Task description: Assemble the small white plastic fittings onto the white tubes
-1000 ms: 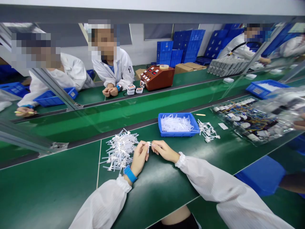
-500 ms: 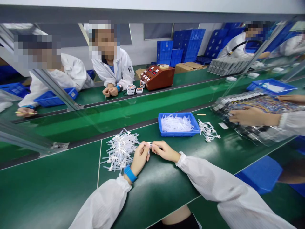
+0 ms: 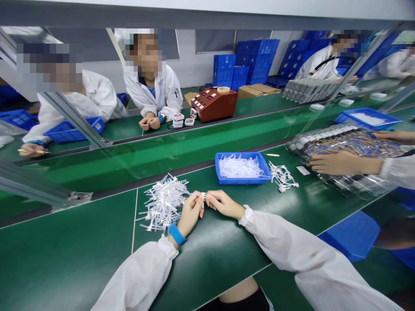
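My left hand (image 3: 192, 210) pinches a small white tube connector (image 3: 204, 195) between thumb and fingers. From the other side, the closed fingertips of my right hand (image 3: 223, 204) grip the same piece; most of it is hidden by the fingers. Just left of my left hand lies a heap of white connectors with short translucent tubes (image 3: 164, 201) on the green table (image 3: 227, 255). Beyond my right hand stands a blue tray (image 3: 243, 180) filled with loose translucent tube pieces (image 3: 240, 166). A smaller group of white connectors (image 3: 283, 177) lies beside that tray.
At right a co-worker's hand (image 3: 343, 163) rests on plastic-wrapped wired parts (image 3: 350, 142). A yellow-handled tool (image 3: 271, 155) and a white label (image 3: 303, 170) lie near the tray. Across the green belt (image 3: 181, 144) stands a brown control box (image 3: 215, 106), with people seated behind.
My two hands stay almost still, pinching the connector. The co-worker's hand at right has shifted slightly left and flattened over the wrapped parts.
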`<state>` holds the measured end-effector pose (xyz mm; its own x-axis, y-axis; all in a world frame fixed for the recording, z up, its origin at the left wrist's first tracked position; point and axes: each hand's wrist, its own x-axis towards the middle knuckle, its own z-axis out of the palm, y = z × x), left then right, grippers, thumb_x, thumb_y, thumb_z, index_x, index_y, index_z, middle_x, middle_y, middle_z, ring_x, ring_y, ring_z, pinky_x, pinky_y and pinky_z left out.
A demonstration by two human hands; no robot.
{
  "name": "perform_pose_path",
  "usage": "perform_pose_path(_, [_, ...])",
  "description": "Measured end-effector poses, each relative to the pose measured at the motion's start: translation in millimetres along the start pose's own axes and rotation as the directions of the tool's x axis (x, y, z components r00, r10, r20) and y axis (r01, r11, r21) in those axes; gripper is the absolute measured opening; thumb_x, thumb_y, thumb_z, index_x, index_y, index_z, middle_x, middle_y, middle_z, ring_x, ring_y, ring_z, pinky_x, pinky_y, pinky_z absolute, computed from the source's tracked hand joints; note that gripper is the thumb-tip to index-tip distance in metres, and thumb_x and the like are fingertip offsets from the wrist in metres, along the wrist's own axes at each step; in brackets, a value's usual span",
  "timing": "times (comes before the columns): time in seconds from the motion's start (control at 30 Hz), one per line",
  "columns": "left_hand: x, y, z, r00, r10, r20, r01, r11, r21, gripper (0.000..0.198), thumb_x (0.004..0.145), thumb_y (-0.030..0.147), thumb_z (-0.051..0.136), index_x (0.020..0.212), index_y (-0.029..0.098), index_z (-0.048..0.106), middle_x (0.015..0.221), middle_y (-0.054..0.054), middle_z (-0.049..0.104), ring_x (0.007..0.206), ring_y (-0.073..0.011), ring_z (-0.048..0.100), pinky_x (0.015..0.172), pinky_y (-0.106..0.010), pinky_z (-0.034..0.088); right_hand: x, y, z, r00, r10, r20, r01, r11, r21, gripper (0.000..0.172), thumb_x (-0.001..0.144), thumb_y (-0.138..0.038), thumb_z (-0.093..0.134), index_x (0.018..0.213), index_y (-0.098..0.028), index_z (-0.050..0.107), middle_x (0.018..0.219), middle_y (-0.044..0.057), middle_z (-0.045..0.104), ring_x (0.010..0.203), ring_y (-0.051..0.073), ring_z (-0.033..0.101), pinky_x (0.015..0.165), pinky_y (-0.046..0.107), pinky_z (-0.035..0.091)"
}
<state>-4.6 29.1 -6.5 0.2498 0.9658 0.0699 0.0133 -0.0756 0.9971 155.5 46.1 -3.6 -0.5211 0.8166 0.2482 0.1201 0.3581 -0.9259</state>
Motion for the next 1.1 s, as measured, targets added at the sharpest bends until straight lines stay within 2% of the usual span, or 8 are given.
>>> perform_pose_path(0.53, [2.5,3.5,0.2,1.000,0.009,0.010,-0.010,1.000,0.017,0.032,0.089,0.046,0.049,0.077,0.016,0.052,0.056,0.006,0.047,0.040,-0.0055,0.039,0.044,-0.019,0.032,1.4,1.3,-1.2,0.999,-0.049,-0.008,0.049,0.999,0.011,0.039,0.098,-0.038,0.037,0.068,-0.016,0.049,0.060,-0.003,0.045,0.053,0.009,0.041,0.055,0.021,0.034])
perform_pose_path(0.8, [1.4,3.3,0.7,1.000,0.022,0.004,-0.022,0.999,0.032,0.031,0.090,0.045,0.050,0.079,0.016,0.053,0.053,0.007,0.046,0.041,-0.0062,0.039,0.045,-0.019,0.032,2.2,2.6,-1.2,0.998,-0.056,-0.012,0.056,0.998,-0.012,0.042,0.097,-0.043,0.038,0.067,-0.015,0.049,0.061,-0.003,0.046,0.055,0.009,0.041,0.056,0.022,0.034])
perform_pose_path(1.0, [1.4,3.0,1.1,1.000,0.017,0.002,-0.017,0.999,0.027,0.030,0.089,0.045,0.051,0.078,0.017,0.054,0.053,0.006,0.045,0.041,-0.0065,0.040,0.044,-0.019,0.032,3.2,5.7,-2.4,1.000,0.028,0.010,-0.029,0.987,0.155,0.048,0.093,-0.054,0.040,0.068,-0.015,0.050,0.058,-0.003,0.046,0.053,0.009,0.043,0.053,0.022,0.036])
perform_pose_path(1.1, [1.8,1.9,1.5,1.000,0.023,-0.004,-0.023,1.000,0.009,0.031,0.089,0.046,0.051,0.078,0.017,0.052,0.055,0.006,0.045,0.041,-0.0061,0.040,0.044,-0.019,0.033,2.8,8.9,-2.5,1.000,0.022,0.002,-0.021,0.980,0.200,0.047,0.093,-0.053,0.042,0.067,-0.015,0.051,0.058,-0.002,0.046,0.053,0.009,0.043,0.052,0.022,0.036])
